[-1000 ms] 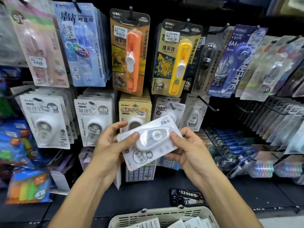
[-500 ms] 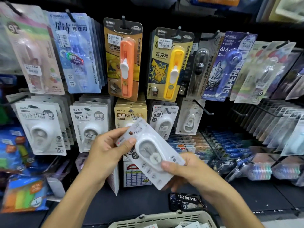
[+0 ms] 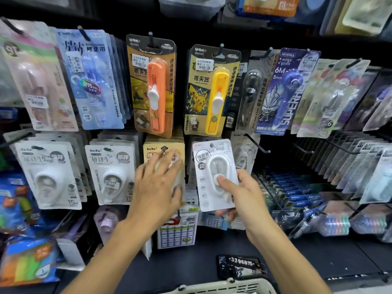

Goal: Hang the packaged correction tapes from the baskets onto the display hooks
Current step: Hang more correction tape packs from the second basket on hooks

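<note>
Bare hook stands free right of crowded packs.

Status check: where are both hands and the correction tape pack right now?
Right hand pinches the white carded correction tape pack, upright at the lower hook row. Left hand open, fingers spread over the yellow-carded pack. Pack not visibly hooked yet.

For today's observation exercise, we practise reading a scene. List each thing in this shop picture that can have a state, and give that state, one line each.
Right hand: grips a correction tape pack, thumb on its blister.
Correction tape pack: upright, held up at the lower row of hooks; whether hooked, cannot tell.
Left hand: fingers spread, over the yellow pack stack.
Yellow pack stack: hanging on its hook.
Bare hook: empty.
Basket: below the hands, contents out of view.
</note>
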`<state>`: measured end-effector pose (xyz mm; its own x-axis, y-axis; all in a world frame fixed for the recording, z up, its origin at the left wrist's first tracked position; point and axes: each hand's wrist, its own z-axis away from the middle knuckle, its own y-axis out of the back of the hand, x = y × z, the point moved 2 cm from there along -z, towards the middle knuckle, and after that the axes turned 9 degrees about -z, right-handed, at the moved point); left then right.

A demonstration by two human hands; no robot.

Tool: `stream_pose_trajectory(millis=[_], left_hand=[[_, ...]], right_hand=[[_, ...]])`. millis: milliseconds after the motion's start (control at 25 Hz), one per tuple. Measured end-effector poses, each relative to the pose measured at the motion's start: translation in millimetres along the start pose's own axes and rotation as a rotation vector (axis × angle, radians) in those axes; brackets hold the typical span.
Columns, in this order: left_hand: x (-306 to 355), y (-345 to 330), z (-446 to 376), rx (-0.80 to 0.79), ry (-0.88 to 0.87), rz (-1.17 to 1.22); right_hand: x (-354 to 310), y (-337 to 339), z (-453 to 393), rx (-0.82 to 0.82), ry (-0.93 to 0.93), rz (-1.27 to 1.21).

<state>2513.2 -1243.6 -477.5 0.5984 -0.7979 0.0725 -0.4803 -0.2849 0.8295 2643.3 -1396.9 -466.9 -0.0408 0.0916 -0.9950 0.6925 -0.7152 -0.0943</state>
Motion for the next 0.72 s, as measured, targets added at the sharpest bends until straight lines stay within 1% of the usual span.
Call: stream_pose_trajectory(millis=[80, 200, 280, 440, 720], left_hand=[[-2.2, -12.0, 6.3, -0.031, -0.027, -0.035], [-4.8, -20.5, 9.9, -0.023, -0.033, -0.033], [-4.4, -25.0, 8.2, -0.037, -0.035, -0.019], [-2.7, -24.3, 9.9, -0.039, -0.023, 0.015], [1.4, -24.5, 4.8, -0.065, 0.005, 0.069]], right_hand=[[7.3, -4.3, 7.7, 0.034, 0.044, -0.028], [21.7, -2.3, 17.5, 0.108, 0.103, -0.08], [23.0, -3.0, 11.9, 0.135, 0.105, -0.103], [16.1, -12.8, 4.5, 0.115, 0.131, -0.131], [37.5, -17.1, 19.1, 0.226, 0.146, -0.151]])
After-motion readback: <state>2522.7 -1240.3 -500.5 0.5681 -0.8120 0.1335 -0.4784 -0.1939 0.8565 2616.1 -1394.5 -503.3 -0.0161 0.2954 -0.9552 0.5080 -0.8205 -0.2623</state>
